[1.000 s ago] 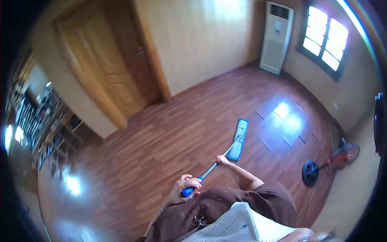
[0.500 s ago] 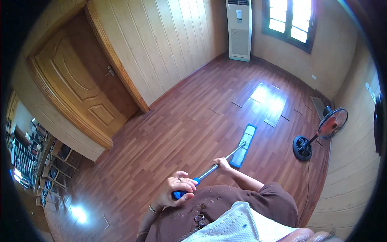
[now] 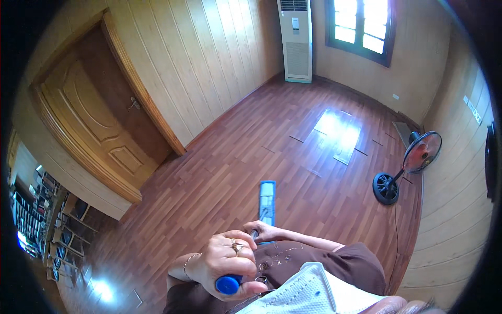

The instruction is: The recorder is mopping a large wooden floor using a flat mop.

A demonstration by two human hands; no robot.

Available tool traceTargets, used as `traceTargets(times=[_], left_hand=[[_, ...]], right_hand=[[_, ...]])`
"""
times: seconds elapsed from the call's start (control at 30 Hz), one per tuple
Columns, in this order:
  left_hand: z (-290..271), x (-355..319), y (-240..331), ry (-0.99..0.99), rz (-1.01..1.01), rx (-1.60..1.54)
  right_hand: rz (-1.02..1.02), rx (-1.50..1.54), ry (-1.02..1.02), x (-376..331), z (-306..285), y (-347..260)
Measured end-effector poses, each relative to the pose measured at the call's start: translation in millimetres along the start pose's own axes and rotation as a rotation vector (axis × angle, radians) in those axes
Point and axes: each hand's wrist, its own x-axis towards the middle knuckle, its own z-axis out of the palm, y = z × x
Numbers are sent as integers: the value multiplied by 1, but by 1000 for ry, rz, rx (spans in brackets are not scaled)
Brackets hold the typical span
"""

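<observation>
My left hand (image 3: 227, 261) is closed around the blue top end of a flat mop's handle (image 3: 228, 284), close to my chest. Lower down the same shaft sits my right hand (image 3: 267, 231), also gripping it. The blue rectangular mop head (image 3: 267, 200) lies flat on the reddish wooden floor (image 3: 219, 172) just ahead of me, pointing away. Most of the shaft is hidden by my hands and brown sleeve.
A standing fan (image 3: 405, 165) with a dark round base stands at the right by the wall, its cord trailing on the floor. A tall white air conditioner (image 3: 296, 42) is in the far corner beside a window (image 3: 363, 29). A wooden door (image 3: 91, 123) is at the left.
The view has swung left to right across the room. The mop head has been drawn in from farther out on the floor to just in front of me, and the handle now points more straight ahead.
</observation>
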Motion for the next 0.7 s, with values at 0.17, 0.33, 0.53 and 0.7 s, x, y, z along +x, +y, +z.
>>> traceTargets(times=[0.17,0.33,0.53,0.7], left_hand=[[19,17,-22,39,12,70],[65,-5,-123,-128,-325,-71],[144,-61,-238,-213,-361,22],[188,-109,-284,-86,-532,-220]], right_hand=[[-104,331,-209,-16,-48,-47],[-821,27,221,-62,-92,-187],[-848,-826,246,-106,-77,-274],[-951,-707,279,-112,-64,-260]])
